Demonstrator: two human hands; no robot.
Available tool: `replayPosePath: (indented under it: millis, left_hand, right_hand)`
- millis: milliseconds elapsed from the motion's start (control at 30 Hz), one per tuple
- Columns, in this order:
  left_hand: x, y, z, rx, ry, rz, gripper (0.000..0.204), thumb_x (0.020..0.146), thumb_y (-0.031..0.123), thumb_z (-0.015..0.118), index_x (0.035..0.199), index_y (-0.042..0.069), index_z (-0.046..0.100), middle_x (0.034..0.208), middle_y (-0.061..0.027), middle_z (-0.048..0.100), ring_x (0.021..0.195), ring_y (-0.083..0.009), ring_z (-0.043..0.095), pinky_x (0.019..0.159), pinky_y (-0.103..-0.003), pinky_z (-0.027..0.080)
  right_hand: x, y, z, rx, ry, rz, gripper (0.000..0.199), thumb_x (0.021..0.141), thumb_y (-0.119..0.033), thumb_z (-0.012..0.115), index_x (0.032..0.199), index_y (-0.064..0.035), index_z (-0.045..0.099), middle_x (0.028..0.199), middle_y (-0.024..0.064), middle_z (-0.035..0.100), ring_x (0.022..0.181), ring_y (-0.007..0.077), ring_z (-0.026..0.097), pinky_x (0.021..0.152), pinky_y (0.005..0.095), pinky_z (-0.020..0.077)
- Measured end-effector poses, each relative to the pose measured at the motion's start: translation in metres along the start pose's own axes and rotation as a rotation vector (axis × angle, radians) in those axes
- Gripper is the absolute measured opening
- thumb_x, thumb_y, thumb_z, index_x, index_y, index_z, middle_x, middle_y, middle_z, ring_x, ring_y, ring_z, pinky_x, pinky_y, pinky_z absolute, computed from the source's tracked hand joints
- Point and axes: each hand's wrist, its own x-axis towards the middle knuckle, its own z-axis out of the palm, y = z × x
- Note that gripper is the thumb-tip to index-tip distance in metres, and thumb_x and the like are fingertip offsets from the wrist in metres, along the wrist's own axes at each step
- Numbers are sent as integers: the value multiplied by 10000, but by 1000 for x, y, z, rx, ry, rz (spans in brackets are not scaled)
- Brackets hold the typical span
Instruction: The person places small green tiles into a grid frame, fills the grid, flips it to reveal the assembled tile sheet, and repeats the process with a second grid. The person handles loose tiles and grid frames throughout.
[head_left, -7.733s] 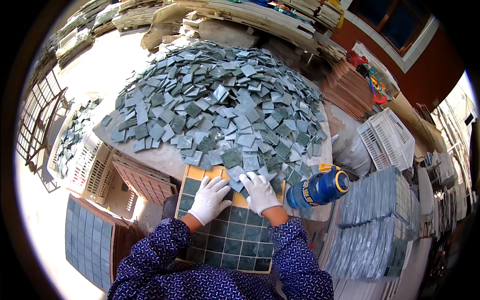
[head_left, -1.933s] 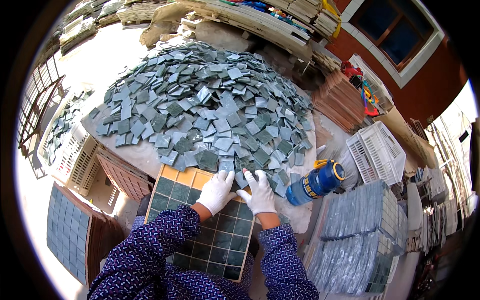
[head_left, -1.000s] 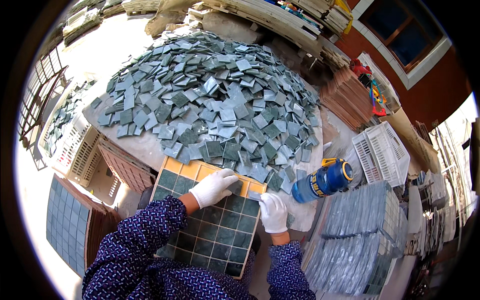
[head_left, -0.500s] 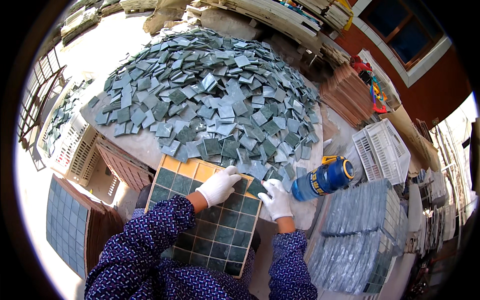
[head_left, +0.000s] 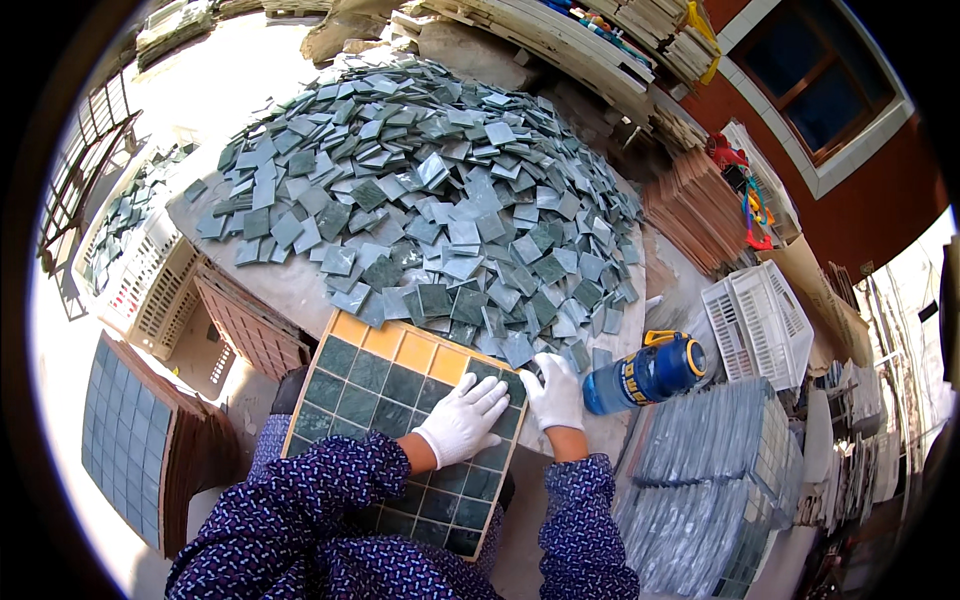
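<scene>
A yellow gridded tray (head_left: 414, 351) rests tilted over my lap, most of its cells filled with dark green square tiles (head_left: 357, 404). Bare yellow cells show along its far edge. My left hand (head_left: 463, 424), in a white glove, lies flat on the tiles with fingers spread. At the tray's far right corner is my right hand (head_left: 556, 394), also gloved, its thumb and fingers apart beside the corner tile (head_left: 512, 384). Beyond the tray spreads a large heap of loose green-grey square tiles (head_left: 430, 190) on a pale tabletop.
A blue water bottle (head_left: 640, 375) lies right of my right hand. White plastic crates (head_left: 760, 320) stand farther right, above plastic-wrapped tile stacks (head_left: 700, 480). On the left are stacked tile sheets (head_left: 125, 440) and a white crate (head_left: 150, 290). Reddish-brown panels (head_left: 705, 205) lean at the far right.
The green tile in my right hand now sits in the tray's corner cell, and that hand has loosened. My left hand has shifted right and nearer, flattening onto the tiles.
</scene>
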Motion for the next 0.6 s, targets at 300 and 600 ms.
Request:
replayPosePath:
  millis: [300, 600]
  left_hand:
    - [-17, -15, -9, -12, 2, 53, 661, 802, 405, 643, 1333, 47, 476, 1402, -115, 457, 1327, -272, 398, 1108, -465, 260]
    - [-110, -24, -56, 47, 27, -183, 654, 797, 382, 657, 1329, 48, 475, 1391, -122, 466, 1319, -283, 396, 1110, -475, 255]
  right_hand:
    - [31, -11, 12, -222, -136, 29, 340, 852, -278, 631, 1123, -80, 574, 1028, 186, 629, 931, 385, 622, 785, 473, 498]
    - [23, -40, 31, 558, -172, 167, 216, 901, -122, 548, 1104, -97, 619, 870, 90, 676, 615, 151, 620, 587, 296, 500]
